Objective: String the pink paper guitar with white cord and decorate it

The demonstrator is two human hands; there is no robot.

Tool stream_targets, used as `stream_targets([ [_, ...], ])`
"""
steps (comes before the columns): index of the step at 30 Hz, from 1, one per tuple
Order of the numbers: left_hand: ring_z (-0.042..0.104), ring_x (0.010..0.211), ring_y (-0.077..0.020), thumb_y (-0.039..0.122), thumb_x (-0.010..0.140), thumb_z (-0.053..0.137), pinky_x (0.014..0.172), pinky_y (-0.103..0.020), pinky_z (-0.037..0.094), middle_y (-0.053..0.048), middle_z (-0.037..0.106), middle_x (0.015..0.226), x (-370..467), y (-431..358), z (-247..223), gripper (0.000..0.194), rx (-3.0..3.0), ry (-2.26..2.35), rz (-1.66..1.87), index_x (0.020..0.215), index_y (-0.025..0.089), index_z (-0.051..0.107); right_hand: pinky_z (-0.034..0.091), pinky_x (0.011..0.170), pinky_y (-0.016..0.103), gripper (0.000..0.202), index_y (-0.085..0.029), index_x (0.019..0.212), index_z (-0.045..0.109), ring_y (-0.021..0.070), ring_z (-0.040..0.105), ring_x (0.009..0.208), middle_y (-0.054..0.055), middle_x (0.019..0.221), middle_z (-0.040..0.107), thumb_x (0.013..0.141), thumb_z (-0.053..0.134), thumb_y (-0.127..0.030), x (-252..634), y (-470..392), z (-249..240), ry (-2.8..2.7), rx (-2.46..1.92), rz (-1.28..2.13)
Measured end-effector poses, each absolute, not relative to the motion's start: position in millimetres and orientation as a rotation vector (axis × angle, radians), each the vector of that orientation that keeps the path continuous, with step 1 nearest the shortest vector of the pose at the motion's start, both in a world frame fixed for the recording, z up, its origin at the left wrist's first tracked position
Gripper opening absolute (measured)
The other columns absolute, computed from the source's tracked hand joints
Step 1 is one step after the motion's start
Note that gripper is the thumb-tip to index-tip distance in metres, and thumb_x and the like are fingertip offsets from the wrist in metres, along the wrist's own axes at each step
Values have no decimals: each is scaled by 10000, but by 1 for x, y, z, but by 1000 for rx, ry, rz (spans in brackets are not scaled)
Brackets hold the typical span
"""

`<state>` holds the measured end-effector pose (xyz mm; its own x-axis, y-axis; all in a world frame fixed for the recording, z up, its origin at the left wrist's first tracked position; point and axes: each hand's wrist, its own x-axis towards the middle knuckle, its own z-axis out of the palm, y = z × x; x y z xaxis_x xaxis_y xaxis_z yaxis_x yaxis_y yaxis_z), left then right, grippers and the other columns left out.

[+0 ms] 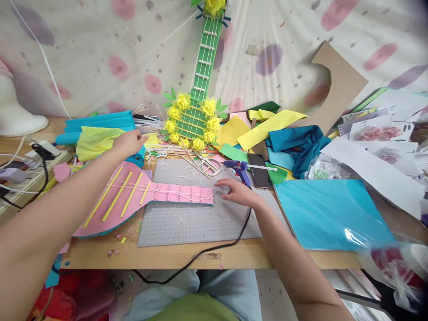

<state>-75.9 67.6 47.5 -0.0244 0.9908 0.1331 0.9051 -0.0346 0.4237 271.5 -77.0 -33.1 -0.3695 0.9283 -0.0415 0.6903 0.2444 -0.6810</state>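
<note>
At the left, my left hand is over crumpled yellow-green crepe paper, its fingers curled together; whatever they may hold is hidden. My right hand hovers by the neck end of a pink paper instrument, fingers and thumb apart. White strings run along that instrument, their loose ends near my right fingertips. Yellow strips cross its rounded body, and pink ridges cross the neck. A purple glue gun with a white glue stick lies just beyond my right hand.
Under the neck is a grey cutting mat. Scissors, a phone and paper scraps lie behind it. A green paper guitar with yellow flowers leans at the back. Blue sheets lie right. A black cord crosses the front edge.
</note>
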Motion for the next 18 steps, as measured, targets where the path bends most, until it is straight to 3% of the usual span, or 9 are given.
stream_targets([
  [3,328,1200,-375,545,564,711,979,-475,234,-138,524,1047,-93,67,30,500,2009,2075,395,715,146,451,394,948,431,456,-218,1101,612,243,494,1136,87,1202,568,667,580,-84,260,-76,-27,-2216,-1584,590],
  [5,291,1214,-406,551,581,689,983,-535,188,-140,503,1094,-98,68,18,504,1947,2024,477,762,135,470,366,974,452,444,-209,1113,602,252,476,1155,98,1212,558,678,601,-117,249,-73,-23,-2218,-1594,481],
  [9,344,1175,-364,471,676,622,960,-582,191,-52,540,989,-107,77,11,353,1905,2017,632,784,160,492,358,984,430,398,-201,1121,583,232,462,1159,96,1217,542,724,589,-170,231,-63,-15,-2158,-1536,400],
  [13,421,1131,-289,316,754,553,939,-504,305,-35,540,1093,-119,95,31,274,1881,2217,809,988,184,500,359,974,422,315,-208,1060,603,229,466,1147,88,1161,568,747,573,-182,213,-48,-11,-2084,-1510,361],
  [16,460,1125,-248,321,766,554,940,-406,353,-75,518,1199,-126,107,42,445,1923,2233,965,1153,138,430,372,956,384,263,-186,1035,605,212,503,1093,86,1107,596,777,564,-219,190,-35,-7,-2103,-1454,392],
  [18,458,1139,-275,360,629,709,926,-385,373,-106,544,1183,-129,110,42,696,1923,2024,872,1189,97,391,384,939,372,346,-178,1087,578,215,512,1083,92,1117,593,775,589,-325,169,-30,-6,-2234,-1340,504],
])
